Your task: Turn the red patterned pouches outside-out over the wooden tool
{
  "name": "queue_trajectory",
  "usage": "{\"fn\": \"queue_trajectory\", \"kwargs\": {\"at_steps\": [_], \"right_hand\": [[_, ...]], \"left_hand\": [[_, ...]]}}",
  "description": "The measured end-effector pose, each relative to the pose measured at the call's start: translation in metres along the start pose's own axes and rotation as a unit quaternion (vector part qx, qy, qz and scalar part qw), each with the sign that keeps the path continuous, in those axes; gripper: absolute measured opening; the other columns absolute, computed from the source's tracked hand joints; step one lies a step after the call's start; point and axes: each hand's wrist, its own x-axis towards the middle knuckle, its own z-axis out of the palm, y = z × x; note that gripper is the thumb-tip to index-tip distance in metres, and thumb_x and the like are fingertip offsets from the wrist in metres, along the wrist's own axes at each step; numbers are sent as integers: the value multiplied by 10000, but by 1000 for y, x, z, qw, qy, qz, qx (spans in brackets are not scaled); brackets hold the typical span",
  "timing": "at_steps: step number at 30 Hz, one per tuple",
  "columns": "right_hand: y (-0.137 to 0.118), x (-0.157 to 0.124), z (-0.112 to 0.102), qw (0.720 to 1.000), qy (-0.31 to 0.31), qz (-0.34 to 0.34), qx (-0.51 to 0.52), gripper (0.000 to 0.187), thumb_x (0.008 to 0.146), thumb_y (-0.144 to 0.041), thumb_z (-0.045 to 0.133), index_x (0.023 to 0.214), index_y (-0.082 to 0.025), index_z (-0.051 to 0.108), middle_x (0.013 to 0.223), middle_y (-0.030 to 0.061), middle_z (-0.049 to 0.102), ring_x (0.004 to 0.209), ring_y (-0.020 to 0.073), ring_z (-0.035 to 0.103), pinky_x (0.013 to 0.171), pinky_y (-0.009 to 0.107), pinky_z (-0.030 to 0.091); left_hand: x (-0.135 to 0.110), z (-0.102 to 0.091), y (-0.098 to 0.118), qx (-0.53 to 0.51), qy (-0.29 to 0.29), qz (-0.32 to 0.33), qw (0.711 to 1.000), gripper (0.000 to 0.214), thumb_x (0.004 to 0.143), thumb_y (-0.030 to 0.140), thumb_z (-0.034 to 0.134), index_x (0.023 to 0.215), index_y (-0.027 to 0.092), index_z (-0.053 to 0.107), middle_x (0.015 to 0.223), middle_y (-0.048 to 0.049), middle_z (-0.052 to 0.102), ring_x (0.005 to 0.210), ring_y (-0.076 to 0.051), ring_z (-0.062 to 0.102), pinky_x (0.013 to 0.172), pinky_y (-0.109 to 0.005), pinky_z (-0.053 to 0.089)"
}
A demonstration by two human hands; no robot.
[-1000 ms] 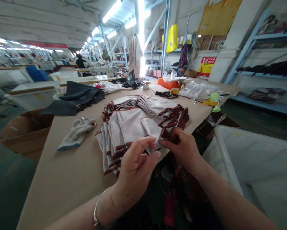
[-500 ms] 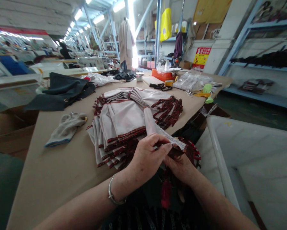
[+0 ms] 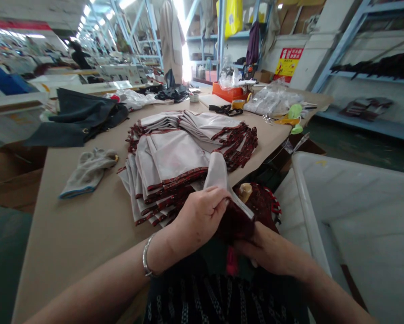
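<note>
At the near edge of the brown table point(image 3: 80, 234), my left hand point(image 3: 198, 216) pinches the open end of a narrow white fabric sleeve point(image 3: 218, 173). A dark red patterned object with a pale knob point(image 3: 256, 202) goes into that sleeve. My right hand point(image 3: 269, 252) grips this dark red object from below, its fingers wrapped round it. Just behind my hands lies a fanned stack of white sleeves with dark red trim point(image 3: 174, 162).
A grey work glove point(image 3: 87, 171) lies left of the stack and dark cloth point(image 3: 80, 119) beyond it. Tape, an orange tray point(image 3: 229, 92) and plastic bags sit at the far end. A large white bin point(image 3: 357, 225) stands at my right. Metal shelving lines the wall.
My hands drew one white sleeve off the stack toward me, off the table edge. The dark red object now sits partly inside it, and my right hand dropped lower.
</note>
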Motion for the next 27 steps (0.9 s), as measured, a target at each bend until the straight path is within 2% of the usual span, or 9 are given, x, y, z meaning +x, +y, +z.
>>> {"fn": "queue_trajectory", "kwargs": {"at_steps": [2,6,9,12,17,21,24,25,27], "right_hand": [[-3,-14,-16,998,-6,28,-50,156,870,-286,566,770,-231,672,646,-22,650,570,130,599,583,242,511],[-33,-17,-30,966,161,-7,-200,387,769,-372,670,1125,-244,588,1037,61,669,894,228,638,779,351,549],[-47,-5,-18,945,91,-1,-313,524,797,-245,597,1304,-201,475,1208,97,607,1074,256,582,955,428,495],[-36,3,-5,929,46,51,-364,516,848,-152,468,1361,-139,413,1233,126,591,1085,252,589,918,424,508],[-7,0,-6,895,-37,179,-406,294,838,-83,425,1048,-173,609,932,77,698,840,248,684,692,351,503],[2,-10,-12,890,18,222,-398,270,889,-122,404,1013,-216,624,907,46,711,843,234,686,685,326,459],[21,-17,0,874,3,235,-425,280,864,-80,402,962,-197,636,930,65,703,856,241,679,682,321,443],[30,-19,8,869,-18,245,-430,290,860,-65,390,942,-183,642,912,79,705,837,245,683,665,318,437],[52,-24,29,866,-62,263,-421,321,860,-40,364,930,-159,655,884,106,713,810,247,694,637,306,426]], "left_hand": [[-3,2,1,39,-24,10,999,213,911,126,429,894,161,638,794,-40,662,719,-153,621,657,-269,478],[-5,11,11,90,-124,63,986,181,913,157,435,884,145,613,819,-52,657,678,-162,609,602,-272,484],[-6,18,15,83,-128,88,984,135,914,159,447,933,140,579,914,-62,656,728,-156,607,636,-264,502],[-10,22,15,100,-124,77,984,170,929,149,398,899,149,566,832,-40,636,700,-151,589,645,-268,499],[-31,31,11,152,-186,41,970,175,888,108,411,908,176,571,807,-35,624,680,-162,577,622,-276,478],[-50,54,-14,166,-195,-80,963,207,806,80,464,921,194,593,910,-65,647,777,-212,609,672,-320,481],[-53,74,-36,7,-161,-251,954,166,730,62,486,779,179,593,768,-45,635,729,-201,611,662,-311,470],[-51,80,-40,-90,-130,-324,933,159,720,62,485,758,178,586,720,-33,618,702,-191,607,634,-297,465],[-47,91,-42,-310,-40,-454,834,157,722,65,485,778,177,580,692,-13,597,659,-161,596,571,-259,457]]}}
